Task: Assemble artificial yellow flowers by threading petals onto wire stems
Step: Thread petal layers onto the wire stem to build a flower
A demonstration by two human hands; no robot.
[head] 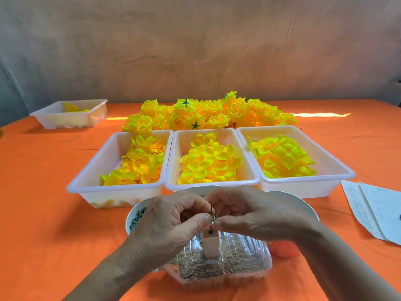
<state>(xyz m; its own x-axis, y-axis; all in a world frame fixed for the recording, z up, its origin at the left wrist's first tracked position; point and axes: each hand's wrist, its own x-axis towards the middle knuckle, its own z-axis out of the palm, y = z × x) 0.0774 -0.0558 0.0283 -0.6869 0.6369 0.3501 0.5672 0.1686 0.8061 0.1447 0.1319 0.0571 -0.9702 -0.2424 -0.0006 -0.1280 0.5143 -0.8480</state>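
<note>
An orange cloth is covering the bench [43, 213] under a mottled brown wall, and low in the centre of the frame you are working over a clear plastic tub [245, 268] of sandy grains. The thin dark wire stem [211, 206] is standing upright in a small white block [211, 245] inside that tub. Your left hand [171, 222] is pinching the wire stem with curled fingers, and your right hand [251, 216] is pinching the small green star-shaped calyx [214, 217] on it. Both grips are crowding one fine point, so with any sideways push you are risking a bent wire or a tipped block. The bare tip is pointing up between your fingers, so a slip is threatening a prick. The loose yellow fabric petals [208, 164] are lying in the white plastic tray [211, 183] just above your hands.
</note>
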